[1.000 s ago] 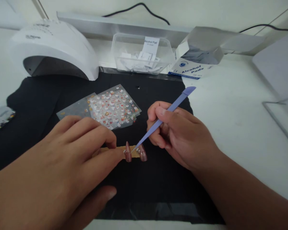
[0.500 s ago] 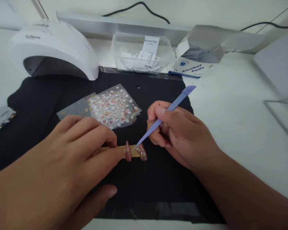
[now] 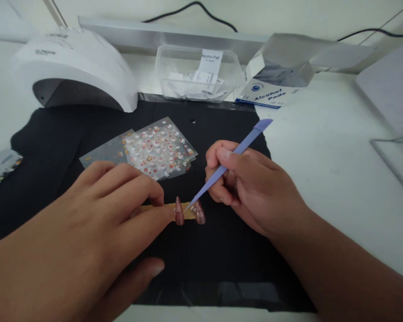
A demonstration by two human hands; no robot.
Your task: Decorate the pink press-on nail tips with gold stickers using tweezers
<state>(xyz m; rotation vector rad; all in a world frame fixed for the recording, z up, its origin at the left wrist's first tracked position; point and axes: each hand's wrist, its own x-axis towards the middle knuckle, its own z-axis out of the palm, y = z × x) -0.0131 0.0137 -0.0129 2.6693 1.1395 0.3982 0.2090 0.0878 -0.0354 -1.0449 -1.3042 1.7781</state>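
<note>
A slim purple tool slants down to the left, pinched in my right hand. Its fine tip is between two pointed, glossy reddish-brown false nails, the left one and the right one. Both nails sit on a narrow tan strip. My left hand has its fingers closed on the strip's left part, with a fingertip touching the left nail. Part of the strip is hidden under that hand.
Sticker sheets lie on a black cloth. Behind stand a white nail lamp, a clear bin of packets and an alcohol pad box. A plastic packet is at far left.
</note>
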